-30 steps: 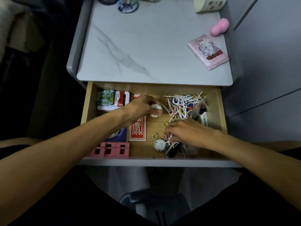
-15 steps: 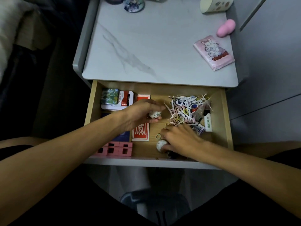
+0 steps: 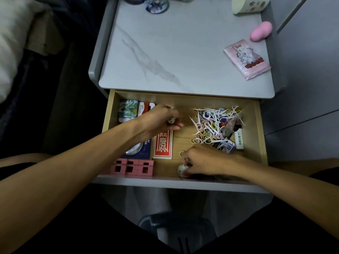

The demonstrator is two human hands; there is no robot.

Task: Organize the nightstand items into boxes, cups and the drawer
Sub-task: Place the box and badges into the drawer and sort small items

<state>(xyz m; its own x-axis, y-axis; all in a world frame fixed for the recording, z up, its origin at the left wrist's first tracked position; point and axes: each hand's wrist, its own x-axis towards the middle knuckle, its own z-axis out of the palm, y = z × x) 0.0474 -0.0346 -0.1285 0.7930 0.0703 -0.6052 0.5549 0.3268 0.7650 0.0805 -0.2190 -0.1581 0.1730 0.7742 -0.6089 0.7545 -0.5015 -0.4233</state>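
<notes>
In the open wooden drawer (image 3: 262,136) the left hand (image 3: 157,123) hangs over the middle, its fingers curled round a white patterned ball (image 3: 171,120) just above the red card box (image 3: 162,146). Down by the drawer's front edge the right hand (image 3: 203,160) has its fingertips closed on a second white ball (image 3: 182,170), which sits low against the wooden floor. Behind that hand lies a tangle of floss picks and hair ties (image 3: 212,125) with a white lighter (image 3: 239,141) at its right side. Pink blocks (image 3: 132,167) stand in the front left corner and a patterned tin (image 3: 128,110) at the back left. On the nightstand top (image 3: 183,52) lie a pink tissue pack (image 3: 246,59) and a pink rounded object (image 3: 261,31), close together at the right.
</notes>
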